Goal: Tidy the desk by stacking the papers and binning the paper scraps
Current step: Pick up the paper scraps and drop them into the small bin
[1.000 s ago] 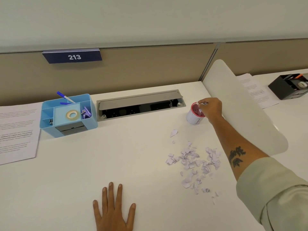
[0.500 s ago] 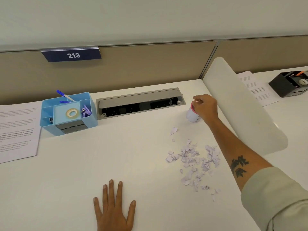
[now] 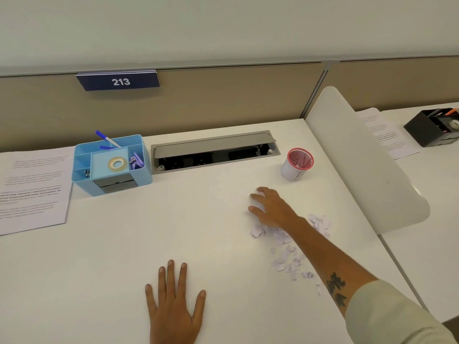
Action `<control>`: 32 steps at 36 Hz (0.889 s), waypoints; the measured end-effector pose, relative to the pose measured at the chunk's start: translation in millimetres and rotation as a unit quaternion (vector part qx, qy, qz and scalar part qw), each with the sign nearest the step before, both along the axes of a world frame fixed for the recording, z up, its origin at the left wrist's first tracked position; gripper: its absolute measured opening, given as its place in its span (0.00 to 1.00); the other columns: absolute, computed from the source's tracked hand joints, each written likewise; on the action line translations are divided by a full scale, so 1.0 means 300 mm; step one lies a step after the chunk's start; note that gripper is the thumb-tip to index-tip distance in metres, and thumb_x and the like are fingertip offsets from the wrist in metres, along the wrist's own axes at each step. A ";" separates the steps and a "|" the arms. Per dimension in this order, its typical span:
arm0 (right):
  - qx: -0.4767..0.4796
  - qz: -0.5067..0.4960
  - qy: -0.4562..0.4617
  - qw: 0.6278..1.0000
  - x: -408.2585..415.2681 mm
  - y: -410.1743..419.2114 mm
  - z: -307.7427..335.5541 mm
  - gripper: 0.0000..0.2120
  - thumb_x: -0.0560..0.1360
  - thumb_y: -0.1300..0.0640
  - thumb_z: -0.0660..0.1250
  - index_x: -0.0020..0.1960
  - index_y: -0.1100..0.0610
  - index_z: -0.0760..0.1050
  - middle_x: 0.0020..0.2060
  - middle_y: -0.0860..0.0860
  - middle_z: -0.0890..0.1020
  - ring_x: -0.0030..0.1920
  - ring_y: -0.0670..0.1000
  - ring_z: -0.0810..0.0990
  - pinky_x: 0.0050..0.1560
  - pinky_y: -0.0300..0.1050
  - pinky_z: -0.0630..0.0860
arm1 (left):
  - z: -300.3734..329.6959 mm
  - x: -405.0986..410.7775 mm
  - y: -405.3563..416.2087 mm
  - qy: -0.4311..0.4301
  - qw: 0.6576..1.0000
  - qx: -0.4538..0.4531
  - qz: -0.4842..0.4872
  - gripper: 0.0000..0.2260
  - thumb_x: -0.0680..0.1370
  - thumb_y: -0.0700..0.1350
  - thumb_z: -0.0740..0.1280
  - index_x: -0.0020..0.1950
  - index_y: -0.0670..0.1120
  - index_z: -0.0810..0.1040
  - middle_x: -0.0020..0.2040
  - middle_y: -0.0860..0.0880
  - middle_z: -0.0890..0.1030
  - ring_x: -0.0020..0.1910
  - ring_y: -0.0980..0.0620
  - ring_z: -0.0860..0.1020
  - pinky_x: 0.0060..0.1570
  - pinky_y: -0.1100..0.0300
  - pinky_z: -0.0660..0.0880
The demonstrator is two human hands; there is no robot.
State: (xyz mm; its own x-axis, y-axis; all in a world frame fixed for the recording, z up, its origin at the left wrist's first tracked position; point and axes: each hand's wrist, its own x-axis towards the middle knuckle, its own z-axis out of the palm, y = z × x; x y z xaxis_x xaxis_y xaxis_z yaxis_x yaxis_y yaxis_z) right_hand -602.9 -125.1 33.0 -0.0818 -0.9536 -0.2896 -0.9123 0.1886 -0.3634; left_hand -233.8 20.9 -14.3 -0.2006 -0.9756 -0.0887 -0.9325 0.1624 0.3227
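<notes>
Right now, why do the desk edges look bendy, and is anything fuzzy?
Head view: the wide lens bows the partition top and the desk edges. Head view: the right hand over the paper scraps looks slightly smeared. Head view: print on the papers is too blurry to read; the sign 213 stays readable. Lighting is soft, with faint shadows.
</notes>
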 end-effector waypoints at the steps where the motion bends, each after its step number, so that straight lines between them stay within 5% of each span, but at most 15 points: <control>1: -0.011 0.000 -0.002 1.000 0.009 0.018 -0.007 0.28 0.83 0.39 0.63 0.78 0.51 0.71 0.80 0.50 0.65 0.80 0.53 0.61 0.77 0.55 0.68 | 0.001 0.000 0.001 -0.001 1.000 -0.001 0.000 0.38 0.81 0.70 0.48 0.85 0.51 0.61 0.87 0.48 0.54 0.86 0.44 0.55 0.81 0.33 0.52; 13: -0.048 0.053 0.044 0.996 0.088 0.230 -0.023 0.36 0.78 0.34 0.67 0.79 0.51 0.69 0.80 0.51 0.66 0.80 0.55 0.63 0.70 0.56 0.75 | 0.008 0.004 0.008 -0.011 1.000 -0.005 -0.006 0.37 0.80 0.67 0.55 0.86 0.52 0.57 0.88 0.48 0.51 0.87 0.45 0.52 0.81 0.32 0.53; 17: -0.070 0.027 0.056 0.996 0.105 0.272 -0.035 0.28 0.79 0.43 0.71 0.76 0.49 0.74 0.78 0.51 0.71 0.77 0.55 0.69 0.64 0.55 0.80 | 0.010 0.006 0.010 -0.013 1.000 -0.002 -0.006 0.37 0.80 0.67 0.54 0.87 0.52 0.56 0.88 0.49 0.50 0.87 0.45 0.50 0.81 0.32 0.52; 23: -0.150 0.011 0.081 0.985 0.119 0.306 -0.066 0.14 0.75 0.57 0.77 0.60 0.50 0.84 0.61 0.52 0.82 0.58 0.57 0.82 0.31 0.50 0.83 | 0.010 0.007 0.012 -0.014 1.000 -0.006 -0.006 0.37 0.80 0.67 0.54 0.87 0.52 0.56 0.88 0.49 0.50 0.87 0.46 0.50 0.82 0.33 0.52; 32: -0.156 -0.010 0.097 0.983 0.139 0.310 -0.085 0.08 0.76 0.65 0.73 0.50 0.54 0.85 0.51 0.51 0.83 0.48 0.54 0.80 0.29 0.45 0.76 | 0.013 0.006 0.012 -0.010 1.000 -0.014 -0.006 0.37 0.80 0.67 0.56 0.86 0.52 0.57 0.88 0.48 0.51 0.87 0.45 0.52 0.81 0.33 0.52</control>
State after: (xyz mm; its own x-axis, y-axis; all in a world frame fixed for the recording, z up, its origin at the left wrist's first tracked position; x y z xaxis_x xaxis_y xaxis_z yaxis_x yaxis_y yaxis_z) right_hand -561.2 -32.2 7.6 -0.1258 -0.9913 0.0400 -0.9676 0.1137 -0.2255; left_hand -231.9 24.5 -10.3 -0.2099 -0.9755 -0.0665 -0.9370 0.1812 0.2986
